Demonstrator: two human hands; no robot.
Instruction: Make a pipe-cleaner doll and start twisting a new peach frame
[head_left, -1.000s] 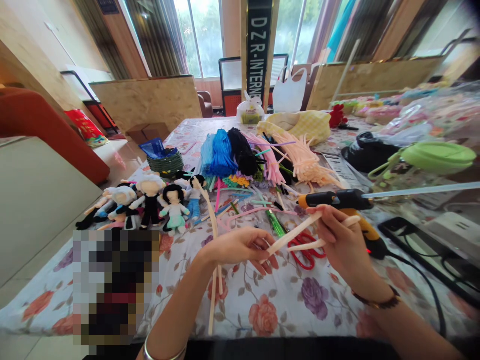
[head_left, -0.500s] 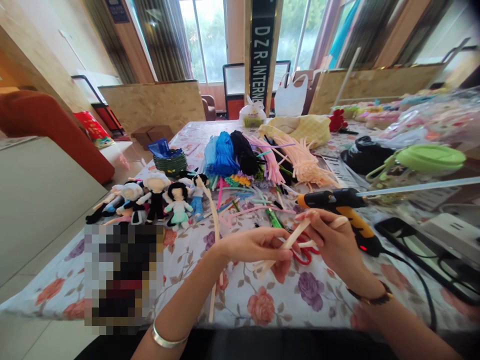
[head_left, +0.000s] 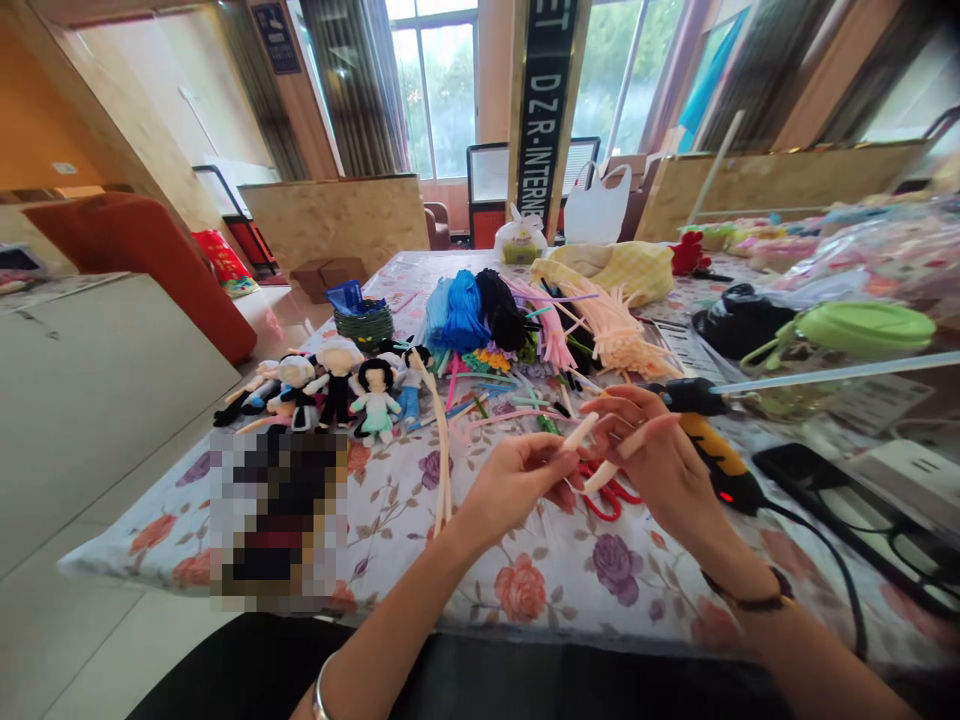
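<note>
Left hand: thumb and fingers pinch a cream chenille stem, its upper end poking out above the thumb, angled up to the right. Right hand just beside it, fingers bent and partly spread around the stem's lower stretch; cannot tell whether they grip it or only touch. Stem is in the air between the two hands, over the near-middle of the table.

Behind and below the hands, red-handled scissors on the floral tablecloth, partly hidden. Just past the right hand, a black-and-yellow hot glue gun, red light lit, pale glue stick jutting rightward from its rear.

Left of the left hand, long cream stems lie lengthwise, near a cluster of small dolls. Farther back, bundled stems: blue, black, peach. Green-lidded jar at right.
</note>
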